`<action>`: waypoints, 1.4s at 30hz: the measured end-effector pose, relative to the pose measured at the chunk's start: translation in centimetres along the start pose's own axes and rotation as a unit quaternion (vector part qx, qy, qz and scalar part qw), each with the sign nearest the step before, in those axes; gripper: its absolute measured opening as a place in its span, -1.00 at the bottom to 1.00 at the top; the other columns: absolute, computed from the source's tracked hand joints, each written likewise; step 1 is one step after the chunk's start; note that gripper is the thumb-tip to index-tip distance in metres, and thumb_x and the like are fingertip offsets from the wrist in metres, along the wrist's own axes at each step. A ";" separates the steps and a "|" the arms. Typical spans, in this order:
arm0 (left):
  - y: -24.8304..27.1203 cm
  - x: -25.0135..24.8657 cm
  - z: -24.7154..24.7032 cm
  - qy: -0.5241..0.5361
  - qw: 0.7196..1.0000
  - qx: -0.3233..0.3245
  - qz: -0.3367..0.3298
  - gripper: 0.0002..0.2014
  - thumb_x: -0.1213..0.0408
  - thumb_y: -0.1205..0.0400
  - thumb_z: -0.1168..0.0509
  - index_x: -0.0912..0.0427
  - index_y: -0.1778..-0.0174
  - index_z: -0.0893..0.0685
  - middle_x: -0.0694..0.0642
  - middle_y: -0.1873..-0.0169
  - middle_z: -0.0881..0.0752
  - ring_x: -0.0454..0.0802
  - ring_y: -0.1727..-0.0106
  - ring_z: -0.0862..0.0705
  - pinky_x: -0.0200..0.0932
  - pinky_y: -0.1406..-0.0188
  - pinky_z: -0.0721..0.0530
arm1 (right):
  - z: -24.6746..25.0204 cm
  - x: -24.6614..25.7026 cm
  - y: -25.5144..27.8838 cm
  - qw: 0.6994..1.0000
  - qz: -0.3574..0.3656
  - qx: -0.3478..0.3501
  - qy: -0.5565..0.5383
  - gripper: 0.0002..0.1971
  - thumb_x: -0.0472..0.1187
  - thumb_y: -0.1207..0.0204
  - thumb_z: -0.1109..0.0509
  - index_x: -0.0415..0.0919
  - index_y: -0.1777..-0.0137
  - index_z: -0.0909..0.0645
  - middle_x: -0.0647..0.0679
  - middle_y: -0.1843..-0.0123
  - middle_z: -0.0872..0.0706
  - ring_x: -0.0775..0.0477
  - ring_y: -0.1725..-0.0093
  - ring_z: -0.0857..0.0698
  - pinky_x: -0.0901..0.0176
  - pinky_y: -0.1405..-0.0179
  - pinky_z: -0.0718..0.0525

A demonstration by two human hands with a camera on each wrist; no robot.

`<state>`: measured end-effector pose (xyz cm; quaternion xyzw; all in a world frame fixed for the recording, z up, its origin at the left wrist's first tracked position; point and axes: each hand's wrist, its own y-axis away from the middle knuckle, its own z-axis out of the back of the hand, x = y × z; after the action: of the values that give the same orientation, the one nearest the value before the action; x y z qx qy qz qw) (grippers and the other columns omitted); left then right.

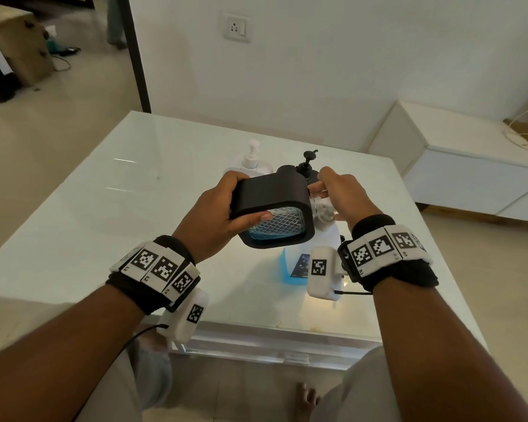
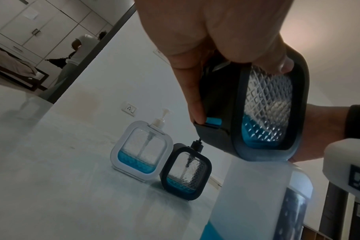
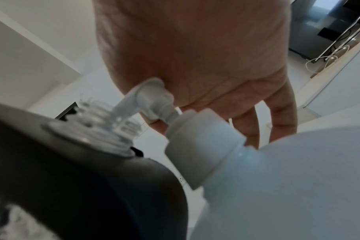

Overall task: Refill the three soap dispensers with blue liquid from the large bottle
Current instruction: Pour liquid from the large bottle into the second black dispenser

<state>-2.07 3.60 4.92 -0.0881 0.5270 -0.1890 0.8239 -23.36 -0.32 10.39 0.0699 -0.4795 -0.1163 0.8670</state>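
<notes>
My left hand (image 1: pixel 214 214) grips a black-framed soap dispenser (image 1: pixel 272 193) with its pump removed, tilted sideways above the table; a little blue liquid lies in its bottom (image 2: pixel 257 134). Its open clear neck (image 3: pixel 105 123) meets the nozzle of the white pump head (image 3: pixel 152 97) on the large bottle (image 1: pixel 296 263), which stands upright holding blue liquid low down. The palm of my right hand (image 1: pixel 342 193) presses on that pump head, fingers hanging past it. Behind stand a white dispenser (image 2: pixel 142 149) and a second black dispenser (image 2: pixel 186 172), both with pumps on and some blue liquid.
The white glossy table (image 1: pixel 104 208) carries only these bottles. A low white cabinet (image 1: pixel 470 166) with cables sits to the right. A wall socket (image 1: pixel 237 27) is behind the table. A person (image 2: pixel 72 53) stands far off in another room.
</notes>
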 end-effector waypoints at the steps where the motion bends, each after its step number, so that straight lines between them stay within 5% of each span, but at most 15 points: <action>1: 0.0 0.1 0.0 0.001 1.000 0.000 0.000 -0.46 -0.16 -0.43 -0.39 -0.02 -0.21 -0.38 -0.24 0.01 -0.60 -0.33 -0.05 -0.63 -0.24 0.15 -0.76 | -0.1 0.0 0.0 1.000 0.000 0.000 0.000 -0.62 -0.05 -0.66 -0.08 -0.15 0.10 -0.71 -0.12 -0.06 -0.75 -0.13 0.00 -0.64 0.08 0.00 -0.50; 8: 0.1 0.2 -0.1 0.000 1.000 -0.006 0.001 -0.49 -0.13 -0.44 -0.39 -0.03 -0.20 -0.39 -0.21 0.01 -0.61 -0.31 -0.04 -0.63 -0.22 0.15 -0.75 | -0.6 0.2 0.0 1.000 -0.001 -0.005 0.019 -0.62 -0.10 -0.68 -0.05 -0.21 -0.03 -0.70 -0.11 -0.01 -0.72 -0.04 0.20 -0.58 0.21 0.28 -0.44; 16: 0.1 0.1 -0.3 -0.001 1.000 -0.007 0.006 -0.44 -0.22 -0.41 -0.38 -0.03 -0.20 -0.39 -0.21 0.01 -0.62 -0.26 -0.04 -0.65 -0.17 0.13 -0.77 | -0.4 0.1 0.0 0.999 -0.019 0.015 0.027 -0.70 -0.20 -0.70 -0.04 -0.28 -0.09 -0.61 -0.06 0.01 -0.61 0.01 0.21 -0.49 0.15 0.19 -0.40; 19: 0.2 0.1 -0.3 -0.002 1.000 -0.008 0.007 -0.47 -0.14 -0.44 -0.39 -0.01 -0.20 -0.39 -0.22 0.01 -0.61 -0.25 -0.05 -0.66 -0.17 0.11 -0.77 | -0.4 -0.1 0.0 1.000 -0.014 0.008 0.022 -0.71 -0.18 -0.69 -0.07 -0.26 -0.01 -0.61 0.06 0.21 -0.60 0.06 0.28 -0.48 0.22 0.31 -0.39; 23: 0.0 0.0 -0.2 0.002 1.000 -0.008 0.001 -0.43 -0.22 -0.41 -0.38 -0.01 -0.20 -0.39 -0.19 0.00 -0.62 -0.29 -0.06 -0.63 -0.20 0.14 -0.76 | -0.3 0.1 0.0 1.000 0.011 -0.014 0.024 -0.69 -0.12 -0.64 -0.13 -0.12 0.28 -0.61 0.02 0.17 -0.68 0.04 0.25 -0.53 0.19 0.29 -0.39; 27: -0.1 0.0 -0.2 -0.002 1.000 -0.004 0.001 -0.39 -0.27 -0.39 -0.34 0.01 -0.21 -0.39 -0.09 -0.02 -0.63 -0.28 -0.07 -0.63 -0.13 0.10 -0.77 | -0.1 0.3 -0.1 0.999 0.019 -0.018 0.033 -0.68 -0.13 -0.63 -0.14 -0.10 0.33 -0.57 -0.03 0.12 -0.70 0.04 0.27 -0.53 0.18 0.30 -0.37; 30: 0.0 0.0 -0.3 0.001 1.000 0.000 0.004 -0.39 -0.30 -0.38 -0.31 0.00 -0.21 -0.39 -0.15 -0.02 -0.62 -0.29 -0.08 -0.62 -0.12 0.08 -0.77 | -0.1 0.1 0.0 0.999 0.013 -0.015 0.033 -0.69 -0.14 -0.63 -0.13 -0.13 0.27 -0.62 -0.07 0.05 -0.72 0.04 0.25 -0.53 0.19 0.29 -0.38; 34: 0.1 0.1 -0.4 -0.003 1.000 -0.001 0.001 -0.40 -0.30 -0.38 -0.31 -0.02 -0.21 -0.38 -0.19 -0.01 -0.61 -0.29 -0.07 -0.63 -0.16 0.10 -0.77 | -0.2 0.0 0.1 0.999 0.002 -0.011 0.033 -0.69 -0.13 -0.65 -0.11 -0.26 -0.05 -0.65 -0.01 0.07 -0.70 0.08 0.24 -0.53 0.21 0.29 -0.38; 42: 0.0 0.1 -0.2 -0.001 1.000 -0.006 -0.001 -0.44 -0.23 -0.42 -0.36 -0.01 -0.21 -0.38 -0.25 -0.01 -0.60 -0.34 -0.07 -0.61 -0.24 0.13 -0.75 | -0.6 0.0 -0.2 0.999 -0.008 -0.018 0.049 -0.69 -0.14 -0.69 -0.12 -0.15 0.26 -0.53 0.03 0.28 -0.56 0.11 0.36 -0.43 0.25 0.41 -0.34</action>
<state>-2.24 3.63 4.75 -0.0939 0.5272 -0.1868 0.8236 -22.86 -0.49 10.04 0.0634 -0.4333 -0.1286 0.8898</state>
